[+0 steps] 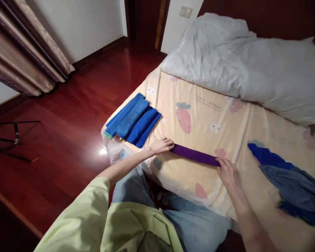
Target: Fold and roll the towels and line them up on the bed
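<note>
A purple towel (195,155), folded into a long narrow strip, lies across the bed in front of me. Its left end is gripped by my left hand (162,145), fingers closed over it. At the other end, my right hand (227,170) has its fingers bent around the strip. Left of the purple towel, several blue folded towels (136,119) lie side by side, partly overlapping, near the bed's corner. Over on the right is a loose, crumpled heap of blue and grey-blue cloths (294,185).
The bed (207,185) wears a pale yellow sheet with carrot and cat prints. A bunched grey quilt (220,59) covers its far side. Black stand legs (16,134) rest on the red wooden floor (76,122) at left. A curtain (23,49) hangs by the wall.
</note>
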A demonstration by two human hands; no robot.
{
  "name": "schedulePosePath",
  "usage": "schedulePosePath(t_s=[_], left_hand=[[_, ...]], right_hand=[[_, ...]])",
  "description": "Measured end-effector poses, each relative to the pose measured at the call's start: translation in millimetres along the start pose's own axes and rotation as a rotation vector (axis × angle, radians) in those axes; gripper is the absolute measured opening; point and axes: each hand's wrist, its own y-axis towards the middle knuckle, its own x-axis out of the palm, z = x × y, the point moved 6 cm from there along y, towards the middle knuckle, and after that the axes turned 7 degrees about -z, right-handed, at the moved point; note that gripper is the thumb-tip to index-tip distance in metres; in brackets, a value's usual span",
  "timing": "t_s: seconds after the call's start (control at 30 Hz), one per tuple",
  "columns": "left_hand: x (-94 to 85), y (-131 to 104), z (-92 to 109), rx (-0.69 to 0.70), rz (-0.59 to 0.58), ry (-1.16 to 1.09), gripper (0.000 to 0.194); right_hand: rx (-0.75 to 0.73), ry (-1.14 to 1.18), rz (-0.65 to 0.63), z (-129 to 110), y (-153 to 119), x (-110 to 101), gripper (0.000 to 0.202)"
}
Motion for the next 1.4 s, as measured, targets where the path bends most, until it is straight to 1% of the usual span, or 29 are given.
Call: schedulePosePath(t_s=[0.07, 0.13, 0.2, 0.27, 0.37, 0.43, 0.5, 0.57, 0.63, 0.73, 0.8, 0.87, 0.93, 1.03, 1.1, 1.17, 1.23, 1.33, 1.4], left_hand=[[-15.9, -32.5, 11.9, 0.015, 0.077, -0.011, 0.026], [-30.7, -69.9, 21.9, 0.015, 0.139, -0.012, 0.026], [-43.3, -107.8, 27.1, 0.002, 0.183, -0.023, 0.025], [-54.2, -143.3, 26.2, -0.015, 0.217, -0.035, 0.025], [-69.4, -189.9, 11.9, -0.069, 0.259, -0.050, 0.028], [-80.3, -217.9, -4.7, -0.118, 0.291, -0.090, 0.030], [-91.3, -244.9, -25.6, -0.194, 0.328, -0.128, 0.032], [-100.8, -271.3, -49.0, -0.311, 0.365, -0.130, 0.035], [-107.6, -295.5, -71.0, -0.421, 0.400, -0.104, 0.040], [-110.7, -322.2, -96.7, -0.508, 0.450, -0.074, 0.048], [-107.0, -332.4, -109.1, -0.541, 0.468, -0.073, 0.055], [-99.2, -337.2, -116.5, -0.555, 0.476, -0.074, 0.062], [-88.1, -337.7, -118.4, -0.549, 0.481, -0.076, 0.068], [-71.2, -335.4, -115.5, -0.547, 0.507, -0.087, 0.071], [-65.2, -334.2, -113.6, -0.568, 0.557, -0.083, 0.070], [-64.4, -333.4, -113.6, -0.600, 0.601, -0.077, 0.069], [-67.4, -332.7, -114.6, -0.630, 0.601, -0.076, 0.072], [-76.0, -333.6, -113.2, -0.670, 0.521, -0.045, 0.080], [-82.8, -336.3, -110.1, -0.705, 0.447, -0.027, 0.085]], right_hand=[[-0.061, -0.040, 0.009, -7.1, 20.1, -18.6, 0.045], [-0.127, -0.083, 0.001, -23.9, 47.7, -35.4, 0.045], [-0.197, -0.128, -0.024, -49.7, 83.8, -47.8, 0.045], [-0.267, -0.173, -0.045, -82.4, 127.6, -56.3, 0.043], [-0.387, -0.209, -0.035, -141.5, 202.5, -65.0, 0.037], [-0.459, -0.197, 0.003, -183.9, 253.9, -69.3, 0.033], [-0.532, -0.157, 0.058, -226.2, 302.9, -71.0, 0.032], [-0.604, -0.090, 0.109, -265.6, 347.5, -67.6, 0.030], [-0.675, -0.013, 0.132, -300.3, 387.2, -56.7, 0.030], [-0.749, 0.081, 0.147, -341.4, 437.4, -28.4, 0.033], [-0.772, 0.102, 0.165, -362.2, 463.0, -5.3, 0.040], [-0.779, 0.096, 0.175, -377.8, 479.8, 17.7, 0.048], [-0.768, 0.087, 0.151, -387.2, 486.8, 38.1, 0.054], [-0.725, 0.098, 0.057, -389.7, 481.4, 59.5, 0.049], [-0.696, 0.122, 0.004, -386.1, 472.9, 65.6, 0.043], [-0.681, 0.156, -0.023, -381.3, 465.7, 66.0, 0.040], [-0.677, 0.188, -0.044, -376.6, 460.9, 62.6, 0.039], [-0.658, 0.249, -0.056, -367.3, 449.0, 46.2, 0.039], [-0.622, 0.306, -0.020, -357.1, 427.4, 24.7, 0.044]])
